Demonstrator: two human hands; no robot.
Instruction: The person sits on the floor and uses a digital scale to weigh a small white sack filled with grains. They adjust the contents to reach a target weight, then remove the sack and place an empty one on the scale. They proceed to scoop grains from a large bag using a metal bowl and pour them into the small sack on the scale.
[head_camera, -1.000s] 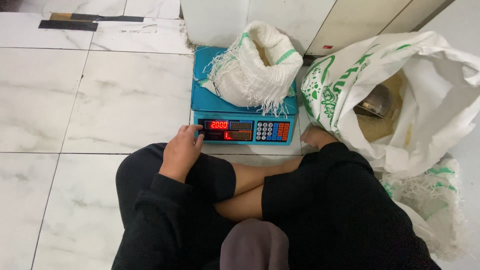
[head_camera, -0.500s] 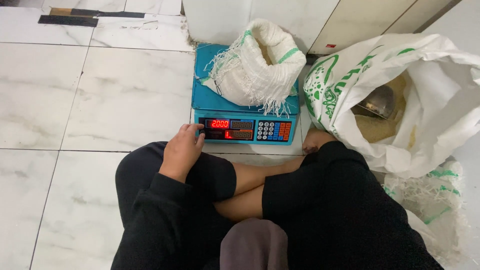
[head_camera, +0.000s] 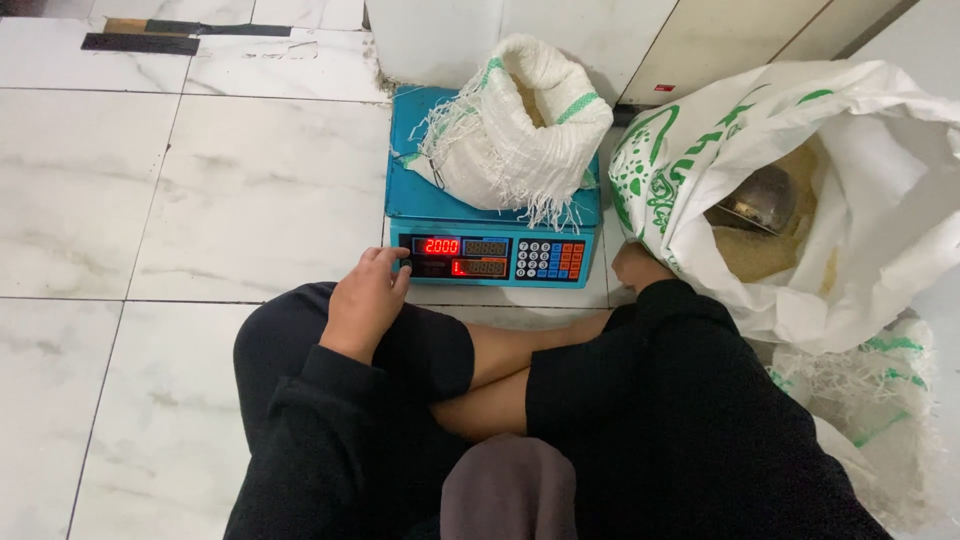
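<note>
Head view: left hand (head_camera: 366, 298) resting on a bent knee, fingers loosely curled and holding nothing, tips right by the front of the blue scale (head_camera: 492, 236) on the floor. On the scale, a small white woven bag (head_camera: 505, 135), open on top. Right hand (head_camera: 637, 268) mostly hidden against the big white sack (head_camera: 800, 190) of grain with a metal scoop (head_camera: 762, 198) inside; open or closed, cannot tell.

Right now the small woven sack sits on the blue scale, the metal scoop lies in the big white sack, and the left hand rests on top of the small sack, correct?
Not quite. The head view shows the left hand at the front of the blue scale, by its display, not on the small woven sack. The metal scoop does lie in the big white sack.
</note>
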